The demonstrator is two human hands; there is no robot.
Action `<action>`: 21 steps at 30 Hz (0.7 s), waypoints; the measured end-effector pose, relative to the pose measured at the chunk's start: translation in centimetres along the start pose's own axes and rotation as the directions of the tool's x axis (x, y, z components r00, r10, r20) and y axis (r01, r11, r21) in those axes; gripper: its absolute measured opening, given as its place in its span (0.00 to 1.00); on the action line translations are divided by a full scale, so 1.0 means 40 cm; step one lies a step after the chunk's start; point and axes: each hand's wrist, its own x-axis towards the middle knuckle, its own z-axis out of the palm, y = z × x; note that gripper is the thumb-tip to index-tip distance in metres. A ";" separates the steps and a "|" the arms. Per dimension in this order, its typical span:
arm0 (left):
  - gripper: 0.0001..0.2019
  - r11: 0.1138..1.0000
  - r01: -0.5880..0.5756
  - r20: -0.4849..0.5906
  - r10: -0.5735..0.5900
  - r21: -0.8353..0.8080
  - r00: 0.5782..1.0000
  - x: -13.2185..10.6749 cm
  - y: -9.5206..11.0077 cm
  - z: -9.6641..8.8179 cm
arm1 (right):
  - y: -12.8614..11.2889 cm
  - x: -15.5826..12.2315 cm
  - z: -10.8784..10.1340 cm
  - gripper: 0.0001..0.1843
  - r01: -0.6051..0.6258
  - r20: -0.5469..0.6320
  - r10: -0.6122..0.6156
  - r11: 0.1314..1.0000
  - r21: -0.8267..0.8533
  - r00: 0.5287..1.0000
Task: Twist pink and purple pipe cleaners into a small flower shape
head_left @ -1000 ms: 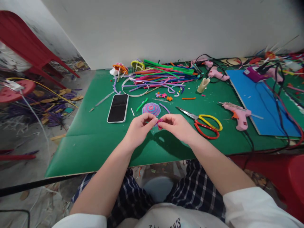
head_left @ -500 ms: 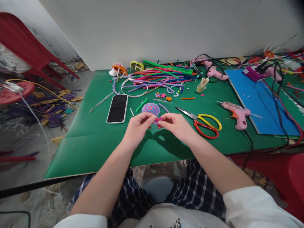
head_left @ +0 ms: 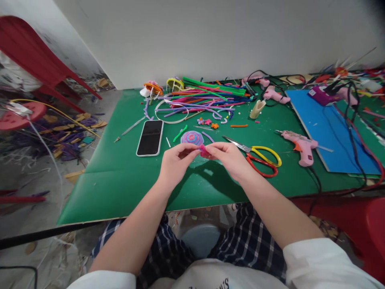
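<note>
A small bent piece of pink pipe cleaner (head_left: 204, 151) is pinched between both hands above the table. My left hand (head_left: 177, 160) grips its left side with thumb and fingertips, and my right hand (head_left: 229, 157) closes on its right side. Its exact shape is partly covered by the fingers. Just beyond lies a round pink, blue and purple coiled disc (head_left: 192, 138). Beside the disc are a purple pipe cleaner piece (head_left: 208, 137) and a green one (head_left: 180, 133). Scissors (head_left: 255, 156) with yellow and red handles rest right of my right hand.
A phone (head_left: 150, 138) lies to the left. Small pipe cleaner flowers (head_left: 207, 122) sit behind the disc, before a pile of coloured pipe cleaners (head_left: 210, 94). A pink glue gun (head_left: 300, 146) with a cord and a blue board (head_left: 331, 132) are at the right.
Both hands have shifted slightly right and turned the pink piece, which now shows as a more bunched shape between the fingertips. The camera view has moved slightly.
</note>
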 end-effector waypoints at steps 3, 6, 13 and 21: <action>0.08 1.000 0.015 -0.006 -0.015 -0.019 1.000 0.003 -0.005 -0.002 | -0.003 0.001 -0.007 0.15 0.015 -0.015 -0.015 1.000 -0.014 1.000; 0.08 0.999 0.026 0.003 -0.026 -0.025 1.000 0.003 -0.004 -0.001 | -0.003 0.003 -0.009 0.13 0.055 -0.024 -0.057 0.996 -0.070 0.998; 0.13 0.987 0.119 0.074 -0.112 -0.105 0.991 0.001 -0.003 0.007 | 0.013 0.007 -0.003 0.13 0.053 -0.066 -0.062 0.990 -0.127 0.996; 0.10 0.985 0.144 0.115 -0.133 -0.094 0.984 0.000 -0.015 0.009 | -0.009 -0.001 -0.007 0.09 0.179 -0.005 -0.195 0.906 -0.384 0.981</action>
